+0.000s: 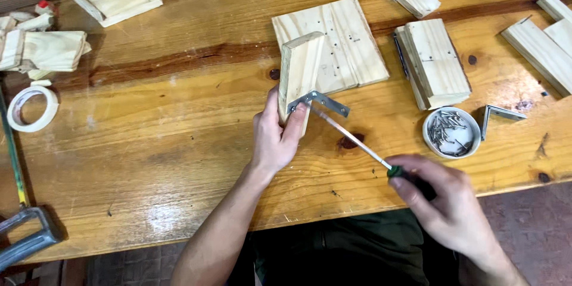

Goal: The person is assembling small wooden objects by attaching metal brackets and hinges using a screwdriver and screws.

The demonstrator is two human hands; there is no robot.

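Green-handled screwdriver (357, 143) sits in our right hand (444, 205), fingers closed round the handle at the near desk (149, 143) edge, shaft angled up-left so the tip meets the metal angle bracket (319, 101). Our left hand (275, 137) clamps a small pine block (299, 77) upright, thumb and fingers closed on it, steadying block and bracket against the tip. Beyond lies a flat pine board (351, 42); right, a white bowl of screws (451, 132)
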